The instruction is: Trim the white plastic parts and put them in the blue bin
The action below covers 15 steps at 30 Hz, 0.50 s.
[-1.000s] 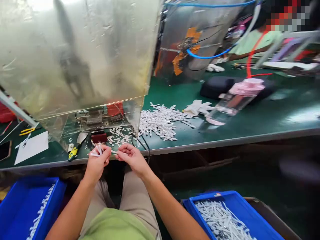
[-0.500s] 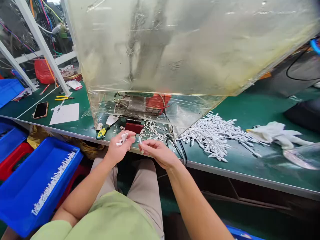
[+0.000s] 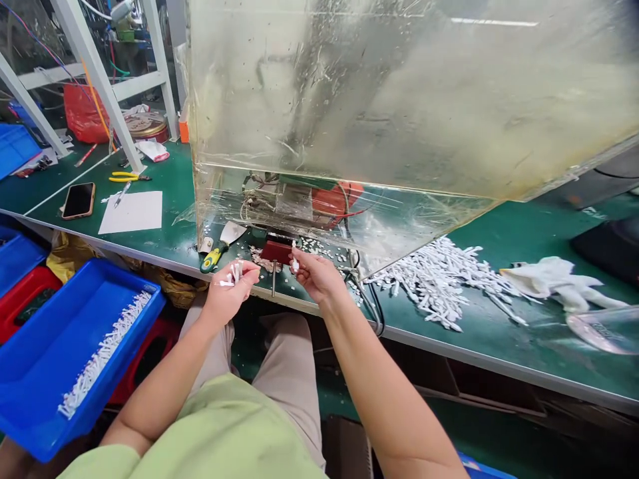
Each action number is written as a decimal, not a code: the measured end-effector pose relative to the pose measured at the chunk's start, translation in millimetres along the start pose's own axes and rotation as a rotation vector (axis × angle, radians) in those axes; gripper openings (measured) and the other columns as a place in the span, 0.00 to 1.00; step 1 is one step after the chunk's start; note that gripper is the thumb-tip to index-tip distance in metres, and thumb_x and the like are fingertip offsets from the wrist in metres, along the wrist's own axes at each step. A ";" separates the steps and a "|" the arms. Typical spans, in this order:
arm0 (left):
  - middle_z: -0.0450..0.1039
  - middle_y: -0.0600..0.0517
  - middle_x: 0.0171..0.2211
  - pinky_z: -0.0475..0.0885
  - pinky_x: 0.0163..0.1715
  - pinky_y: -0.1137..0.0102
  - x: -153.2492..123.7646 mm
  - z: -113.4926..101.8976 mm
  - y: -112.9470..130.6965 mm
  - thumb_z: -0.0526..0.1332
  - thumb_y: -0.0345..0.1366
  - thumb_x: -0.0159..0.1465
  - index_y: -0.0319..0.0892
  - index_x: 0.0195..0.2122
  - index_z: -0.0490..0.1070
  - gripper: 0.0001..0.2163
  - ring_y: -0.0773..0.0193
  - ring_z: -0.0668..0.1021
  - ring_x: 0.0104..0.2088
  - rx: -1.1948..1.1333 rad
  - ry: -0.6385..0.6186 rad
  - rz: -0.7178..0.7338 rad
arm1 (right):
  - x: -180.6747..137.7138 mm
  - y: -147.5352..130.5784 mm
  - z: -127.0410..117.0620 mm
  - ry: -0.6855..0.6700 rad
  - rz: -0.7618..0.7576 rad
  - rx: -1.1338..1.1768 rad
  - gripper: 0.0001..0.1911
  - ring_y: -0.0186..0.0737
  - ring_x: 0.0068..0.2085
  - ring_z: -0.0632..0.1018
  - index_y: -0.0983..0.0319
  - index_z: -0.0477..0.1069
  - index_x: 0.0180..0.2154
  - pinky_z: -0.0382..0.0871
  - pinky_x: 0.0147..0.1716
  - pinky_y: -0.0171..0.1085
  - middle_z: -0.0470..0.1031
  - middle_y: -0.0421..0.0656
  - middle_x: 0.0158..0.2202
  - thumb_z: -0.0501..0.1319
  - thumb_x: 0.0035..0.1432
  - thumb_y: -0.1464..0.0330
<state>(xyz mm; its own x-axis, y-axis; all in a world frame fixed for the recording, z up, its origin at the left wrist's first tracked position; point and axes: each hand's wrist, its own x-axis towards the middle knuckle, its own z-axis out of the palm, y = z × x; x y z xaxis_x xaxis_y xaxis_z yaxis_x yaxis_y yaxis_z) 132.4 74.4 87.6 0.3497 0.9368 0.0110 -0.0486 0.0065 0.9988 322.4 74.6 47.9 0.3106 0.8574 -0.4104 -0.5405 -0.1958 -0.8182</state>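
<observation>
Left hand (image 3: 227, 293) grips white tube bundle (image 3: 230, 274); right hand (image 3: 314, 276) pinches single tube (image 3: 295, 258), machine blurred behind shield (image 3: 399, 100).

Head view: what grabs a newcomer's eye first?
The big clear plastic shield fills the top of the view, standing on the green bench over a small red fixture. Just in front, the left hand grips a bunch of small white pieces while the right hand holds one piece near the fixture. A white pile lies right; a blue bin sits lower left.

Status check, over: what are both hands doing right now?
Left hand grips a bunch of white pieces. Right hand pinches one white piece beside the red block. Clear shield overhangs.
</observation>
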 end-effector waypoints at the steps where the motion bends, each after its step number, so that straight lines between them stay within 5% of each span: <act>1: 0.68 0.56 0.23 0.58 0.16 0.77 0.3 -1.3 -1.1 0.64 0.47 0.54 0.40 0.34 0.72 0.15 0.76 0.64 0.17 -0.004 0.000 -0.001 | 0.5 -0.1 0.5 0.005 0.011 0.017 0.15 0.24 0.18 0.67 0.64 0.72 0.25 0.56 0.11 0.21 0.69 0.38 0.19 0.73 0.40 0.62; 15: 0.68 0.55 0.23 0.57 0.17 0.78 -0.3 -8.4 -5.8 0.66 0.41 0.54 0.40 0.33 0.73 0.11 0.76 0.64 0.18 -0.052 0.001 0.004 | -3.6 -12.9 11.9 0.106 0.159 0.199 0.07 0.22 0.17 0.67 0.64 0.69 0.26 0.56 0.11 0.19 0.69 0.36 0.20 0.64 0.55 0.71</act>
<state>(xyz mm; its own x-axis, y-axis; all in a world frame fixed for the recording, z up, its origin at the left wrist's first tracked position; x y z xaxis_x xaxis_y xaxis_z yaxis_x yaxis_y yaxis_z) 124.7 77.1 81.4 0.3483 0.9373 0.0145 -0.0983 0.0211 0.9949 319.0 79.7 64.7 0.2842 0.7668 -0.5756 -0.7289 -0.2172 -0.6493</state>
